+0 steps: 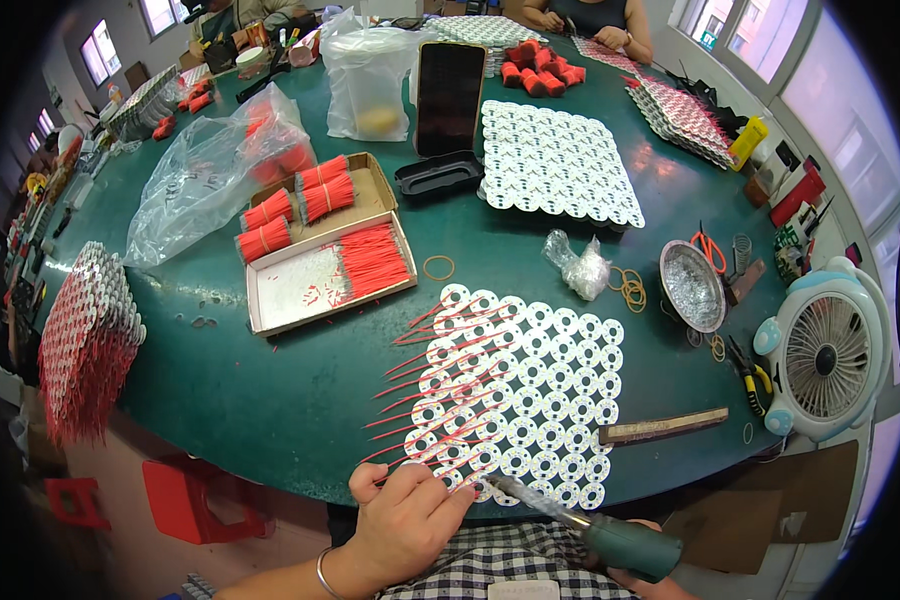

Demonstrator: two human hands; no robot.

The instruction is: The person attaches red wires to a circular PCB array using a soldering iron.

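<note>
A panel of round white circuit boards (554, 403) lies at the table's near edge. Thin red wires (440, 358) run across its left columns and stick out past the left side. My left hand (410, 515), a bangle on its wrist, is closed at the panel's near left corner, with a red wire pinched between thumb and finger. My right hand (650, 580), partly hidden, grips a green-handled soldering iron (630, 548). The iron's tip meets the near row of boards, close to my left fingertips. A wooden strip (665, 426) rests on the panel's right edge.
An open cardboard box (257, 305) holds cut red wires beyond the panel. A phone (450, 100) stands behind a stack of white boards (560, 160). At right are a metal bowl (692, 287), pliers (748, 378) and a fan (825, 358). Other people sit across the table.
</note>
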